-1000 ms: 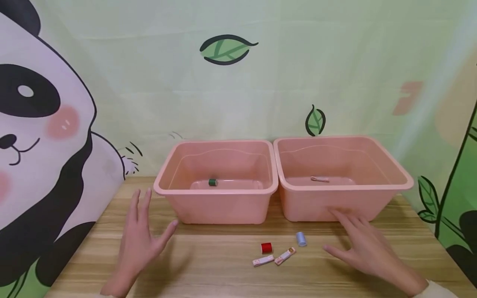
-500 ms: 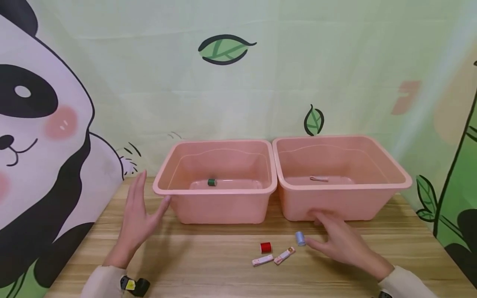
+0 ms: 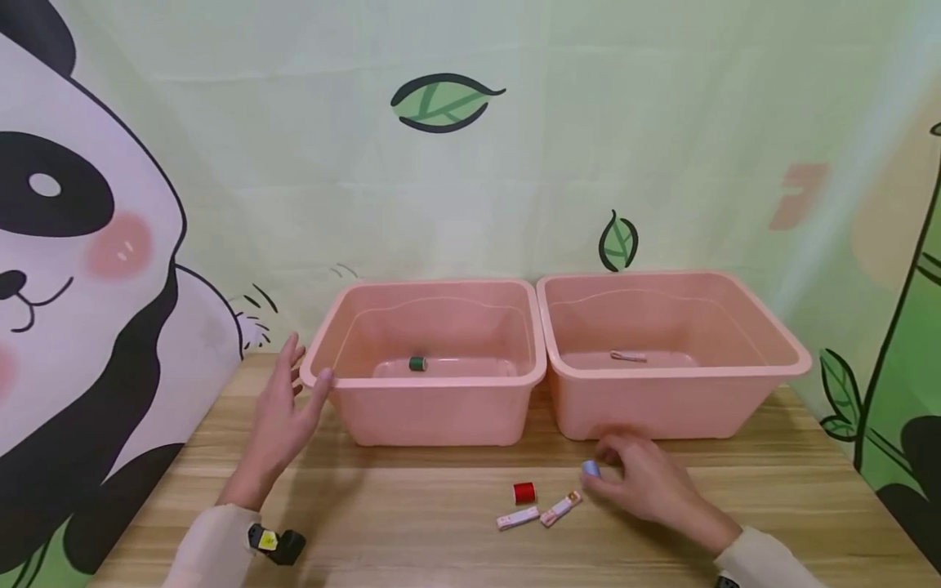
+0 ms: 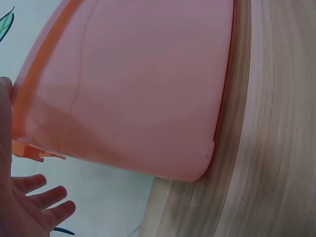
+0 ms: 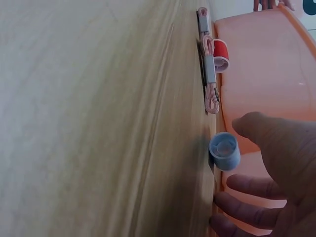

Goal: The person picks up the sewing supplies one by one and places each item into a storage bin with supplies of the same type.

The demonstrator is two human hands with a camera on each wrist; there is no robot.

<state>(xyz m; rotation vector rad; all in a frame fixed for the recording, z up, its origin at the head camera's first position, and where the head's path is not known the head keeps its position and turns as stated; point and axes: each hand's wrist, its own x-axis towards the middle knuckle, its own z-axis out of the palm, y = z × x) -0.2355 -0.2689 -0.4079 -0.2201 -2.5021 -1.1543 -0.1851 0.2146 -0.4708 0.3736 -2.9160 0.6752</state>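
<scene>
Sitting on the table [image 3: 412, 531] just inside the right grip [image 3: 647, 482], the blue spool [image 5: 226, 154] is probably weighing little and feeling stiff and smooth; thumb and fingers [image 5: 247, 211] are standing apart, its curved side likely offering the surest pinch.

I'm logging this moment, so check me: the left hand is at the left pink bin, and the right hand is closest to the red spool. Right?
The spool is wrong: the right hand is closest to the light blue spool, as the right wrist view shows. The left hand is indeed at the left pink bin.
</scene>
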